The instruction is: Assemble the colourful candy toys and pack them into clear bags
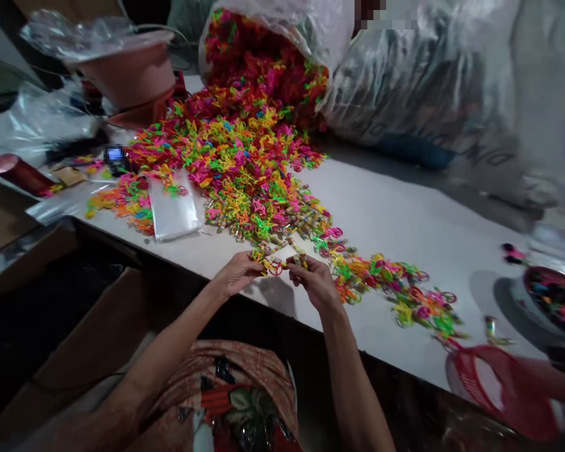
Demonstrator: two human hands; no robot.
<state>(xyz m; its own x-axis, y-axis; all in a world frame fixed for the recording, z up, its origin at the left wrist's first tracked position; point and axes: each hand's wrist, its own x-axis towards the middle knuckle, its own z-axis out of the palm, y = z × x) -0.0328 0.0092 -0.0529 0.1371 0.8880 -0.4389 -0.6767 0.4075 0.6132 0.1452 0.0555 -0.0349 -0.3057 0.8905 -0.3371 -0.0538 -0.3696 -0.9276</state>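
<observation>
My left hand (241, 274) and my right hand (314, 281) are close together over the table's front edge, fingertips pinched. Between the left fingertips is a small yellow-green plastic toy piece (258, 255). A red wheel-shaped plastic piece (275, 269) hangs between both hands; which hand bears it I cannot tell. The right fingers grip a small slim plastic piece (299, 256), partly hidden and too small to name exactly. Just beyond the hands spreads a large heap of bright plastic toy pieces (245, 163), with a smaller trail of pieces (381, 273) to the right.
Flat clear plastic bags (175, 210) lie left of the heap. A tipped sack (282, 16) spills pieces at the back, beside a big filled sack (424, 75). Left stands a pink tub (129, 72). At right are a red plastic basket (508, 383), a bowl (527, 301) and another person's arm (553, 380).
</observation>
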